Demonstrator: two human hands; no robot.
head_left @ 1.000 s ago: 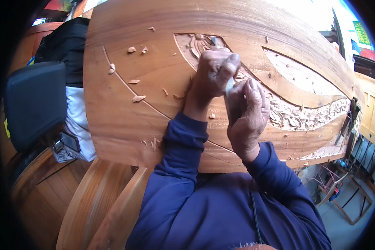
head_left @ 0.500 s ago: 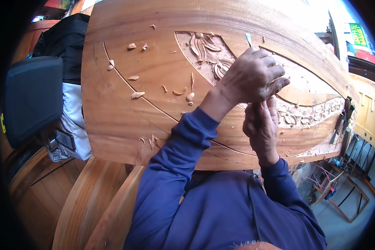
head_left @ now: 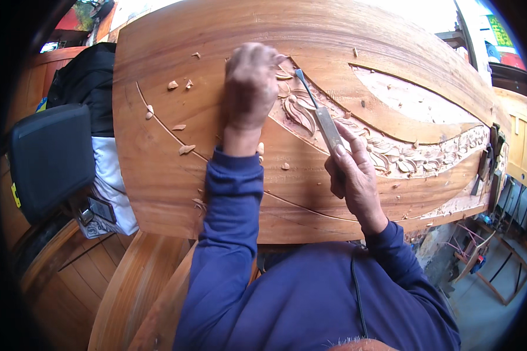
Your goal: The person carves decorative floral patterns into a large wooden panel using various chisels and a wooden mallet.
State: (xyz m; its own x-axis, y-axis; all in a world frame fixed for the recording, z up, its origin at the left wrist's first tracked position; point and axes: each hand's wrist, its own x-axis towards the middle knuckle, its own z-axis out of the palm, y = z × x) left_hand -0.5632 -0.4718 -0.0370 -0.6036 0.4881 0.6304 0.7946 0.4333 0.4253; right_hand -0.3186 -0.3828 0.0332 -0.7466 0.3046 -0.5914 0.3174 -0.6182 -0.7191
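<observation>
My left hand (head_left: 250, 88), slightly blurred, is over the upper left end of the carved floral band (head_left: 407, 158), its fingers curled; whatever it may hold is hidden. My right hand (head_left: 357, 175) grips the worn wooden handle of a chisel (head_left: 328, 131), whose metal blade points up and left, its tip over the band's upper part, right of my left hand. The band runs in a curve across a broad wooden panel (head_left: 158, 187). Loose shavings (head_left: 186, 149) lie on the panel, left of my left forearm, along a thin curved groove.
A dark padded item (head_left: 50, 164), black cloth (head_left: 85, 82) and white fabric (head_left: 108, 178) sit left of the panel. Several tools (head_left: 485, 169) rest at its right edge. Wooden boards (head_left: 117, 286) stand below, a pale wooden panel (head_left: 521, 140) at far right, and thin frames (head_left: 503, 269) at lower right.
My left hand has moved away from the right hand, leftward and upward. The chisel, earlier largely covered by both hands, now shows in my right hand, tilted up-left.
</observation>
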